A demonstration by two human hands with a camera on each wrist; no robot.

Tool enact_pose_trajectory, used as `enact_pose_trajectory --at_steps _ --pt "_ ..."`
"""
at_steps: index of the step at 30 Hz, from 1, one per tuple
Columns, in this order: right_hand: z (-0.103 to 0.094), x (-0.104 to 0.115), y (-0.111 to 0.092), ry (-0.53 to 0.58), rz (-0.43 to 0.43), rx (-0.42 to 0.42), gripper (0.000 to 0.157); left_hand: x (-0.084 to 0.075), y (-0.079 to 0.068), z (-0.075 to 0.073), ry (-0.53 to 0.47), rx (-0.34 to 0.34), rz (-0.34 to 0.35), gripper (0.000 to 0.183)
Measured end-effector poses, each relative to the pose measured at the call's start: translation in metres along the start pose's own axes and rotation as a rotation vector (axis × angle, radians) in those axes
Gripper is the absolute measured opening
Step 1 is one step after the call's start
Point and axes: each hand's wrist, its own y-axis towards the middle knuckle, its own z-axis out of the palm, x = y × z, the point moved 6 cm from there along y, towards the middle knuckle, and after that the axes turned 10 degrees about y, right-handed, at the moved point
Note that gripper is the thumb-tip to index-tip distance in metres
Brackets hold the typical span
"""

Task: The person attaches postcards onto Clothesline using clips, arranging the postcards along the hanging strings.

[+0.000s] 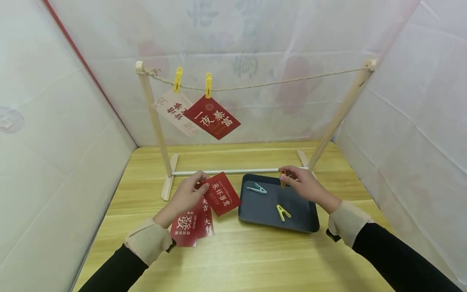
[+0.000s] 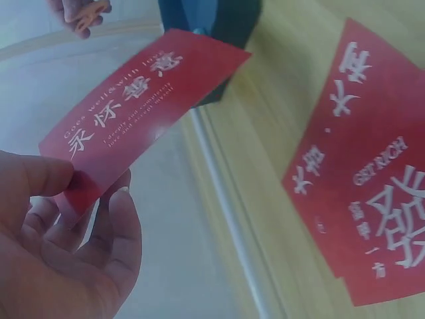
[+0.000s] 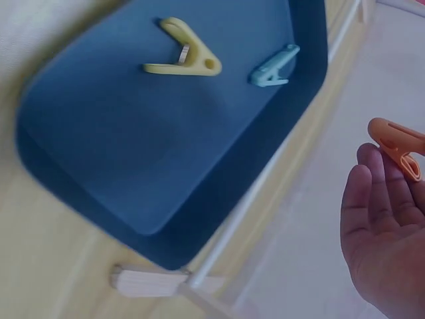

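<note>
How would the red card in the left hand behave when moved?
Likely fairly stiff: pinched near one end by the left hand, the red card juts out, bending only slightly. Its face has a shiny patch, so it may be slippery.

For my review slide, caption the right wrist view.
The right hand holds an orange clothespin; a yellow clothespin and a light-blue clothespin lie in the dark tray.
</note>
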Motion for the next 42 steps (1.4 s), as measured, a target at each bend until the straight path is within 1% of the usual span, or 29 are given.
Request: enact_pose_trajectory --at_steps 3,7,14,23,28,35,38,42 --pt "-0.004 0.011 0.005 -0.016 -0.019 -0.005 0.043 -0.006 0.002 -0.003 -0.029 0.005 -0.014 0.01" --pt "-0.007 0.026 0.012 -0.022 -0.052 -0.006 0.042 -0.011 0.006 -0.006 -0.049 0.003 -0.014 0.01" --pt "-0.013 0.049 0.023 -0.03 -0.125 -0.025 0.041 -0.022 0.013 -0.009 -0.066 -0.003 0.028 0.01" --pt "-0.027 0.077 0.034 -0.012 -0.112 -0.025 0.046 -0.037 0.024 -0.016 -0.097 -0.018 0.069 0.012" --pt "-0.036 0.09 0.04 -0.005 -0.135 -0.042 0.044 -0.046 0.033 -0.024 -0.083 -0.028 0.083 0.013" --pt "-0.046 0.107 0.045 0.008 -0.15 -0.071 0.046 -0.058 0.043 -0.033 -0.096 -0.008 0.072 0.015" --pt "-0.049 0.115 0.049 -0.01 -0.16 -0.08 0.045 -0.061 0.046 -0.039 -0.087 -0.019 0.073 0.016" --pt "-0.049 0.129 0.057 -0.024 -0.159 -0.08 0.043 -0.062 0.047 -0.047 -0.089 -0.056 0.056 0.018"
